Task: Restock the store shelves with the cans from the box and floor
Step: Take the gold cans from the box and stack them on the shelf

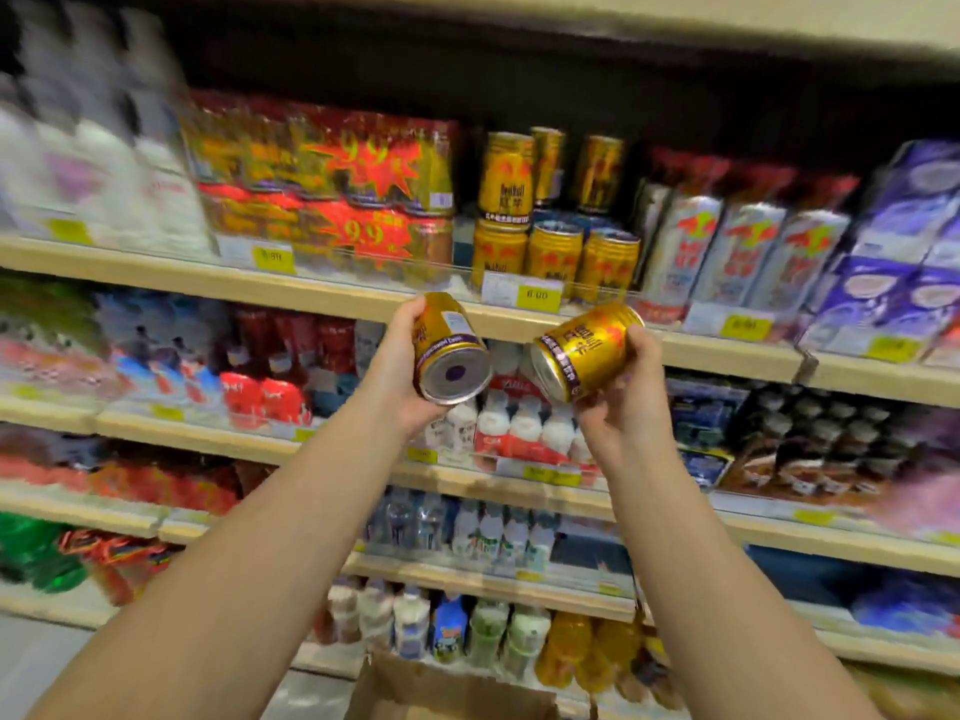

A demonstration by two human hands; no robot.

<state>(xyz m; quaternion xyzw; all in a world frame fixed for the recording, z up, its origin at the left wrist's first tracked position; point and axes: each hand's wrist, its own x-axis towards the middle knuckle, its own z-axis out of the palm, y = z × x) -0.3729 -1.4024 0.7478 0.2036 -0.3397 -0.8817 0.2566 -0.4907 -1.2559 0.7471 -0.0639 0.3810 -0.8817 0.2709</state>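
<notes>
So, the store shelves (363, 298) fill the whole far side, and a cardboard box (447, 693) pokes in at the near bottom edge. The left hand (395, 376) is curled around a tilted gold can (449, 350). The right hand (628, 407) grips a second gold can (584, 350) just right of it, not touching. Both are held up below the stocked gold cans (553, 252).

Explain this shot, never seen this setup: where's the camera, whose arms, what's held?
No machine here: one camera sits on a person's head, looking forward and down, so both bare arms are the wearer's. Each hand holds a gold drink can: the left can in the left hand shows its bottom to the camera; the right can in the right hand is tilted. Ahead are full store shelves, with matching stacked cans above the hands. A cardboard box shows at the bottom.
</notes>
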